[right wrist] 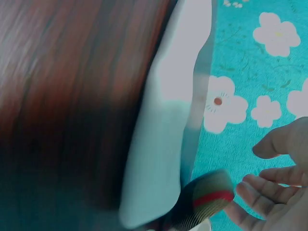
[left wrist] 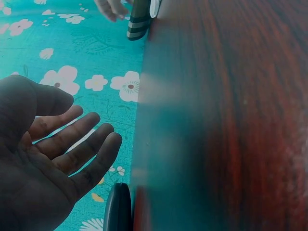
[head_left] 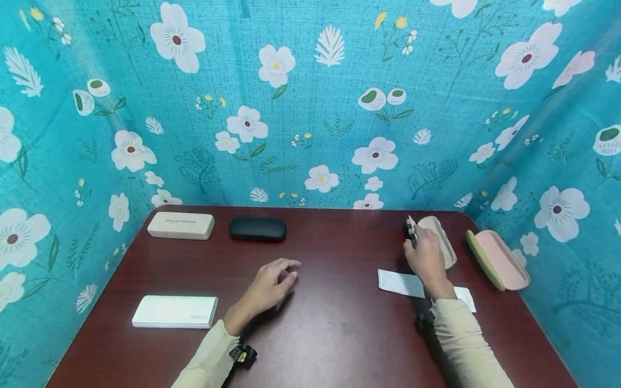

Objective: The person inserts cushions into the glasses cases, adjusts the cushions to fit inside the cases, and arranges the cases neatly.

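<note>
My right hand [head_left: 427, 256] is at an open glasses case [head_left: 445, 245] with a pale lining and a dark striped lid [head_left: 411, 229]. In the right wrist view, the fingers of the right hand [right wrist: 274, 192] are loosely bent right beside the striped lid [right wrist: 211, 199]. A folded white cloth [head_left: 400, 283] lies under the right wrist, its middle hidden by the arm. My left hand [head_left: 269, 285] hovers over the middle of the table, fingers relaxed and holding nothing. Nearest to it in the left wrist view is a black glasses case [left wrist: 118, 209].
A cream case [head_left: 180, 225] and a closed black case [head_left: 257, 229] stand along the table's back. At the front left lies a white case [head_left: 175, 311]. An open yellow-green case [head_left: 506, 261] with pink lining sits by the right edge. Flowered blue curtain [head_left: 301, 108] surrounds the table [head_left: 330, 334].
</note>
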Demonstrator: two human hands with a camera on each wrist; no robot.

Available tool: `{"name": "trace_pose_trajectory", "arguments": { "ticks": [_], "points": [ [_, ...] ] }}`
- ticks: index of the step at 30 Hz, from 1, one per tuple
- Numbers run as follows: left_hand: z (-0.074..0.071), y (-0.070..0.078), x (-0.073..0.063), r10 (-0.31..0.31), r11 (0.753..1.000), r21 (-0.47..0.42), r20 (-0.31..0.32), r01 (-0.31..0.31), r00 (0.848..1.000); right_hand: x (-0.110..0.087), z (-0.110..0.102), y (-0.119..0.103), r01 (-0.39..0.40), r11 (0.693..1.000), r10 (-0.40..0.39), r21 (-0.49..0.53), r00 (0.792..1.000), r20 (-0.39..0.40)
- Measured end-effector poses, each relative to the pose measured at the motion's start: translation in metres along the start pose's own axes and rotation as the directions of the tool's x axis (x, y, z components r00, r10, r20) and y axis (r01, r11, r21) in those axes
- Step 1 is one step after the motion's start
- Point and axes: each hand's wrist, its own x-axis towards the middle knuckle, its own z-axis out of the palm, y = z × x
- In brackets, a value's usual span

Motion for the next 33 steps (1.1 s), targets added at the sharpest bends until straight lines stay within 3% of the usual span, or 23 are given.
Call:
{"name": "trace_pose_trajectory", "arguments": {
  "ticks": [12,17,24,33],
  "points": [
    [-0.003,-0.002,-0.004,-0.039,0.999,0.009,0.009,0.039,0.999,-0.005,0.001,0.012,-0.041,0.993,0.048,-0.109,0.997,0.066],
    [-0.003,-0.004,-0.007,-0.021,1.000,-0.001,-0.004,0.021,1.000,-0.004,0.001,0.012,-0.105,0.988,0.119,-0.111,0.986,0.119],
    [-0.004,-0.005,-0.009,-0.020,1.000,0.000,0.005,0.020,1.000,-0.005,0.001,0.013,-0.160,0.983,0.172,-0.096,0.976,0.136],
    [-0.004,-0.007,-0.010,-0.001,1.000,0.004,0.009,0.001,1.000,-0.006,0.001,0.013,-0.149,0.987,0.157,-0.062,0.976,0.154]
  ]
}}
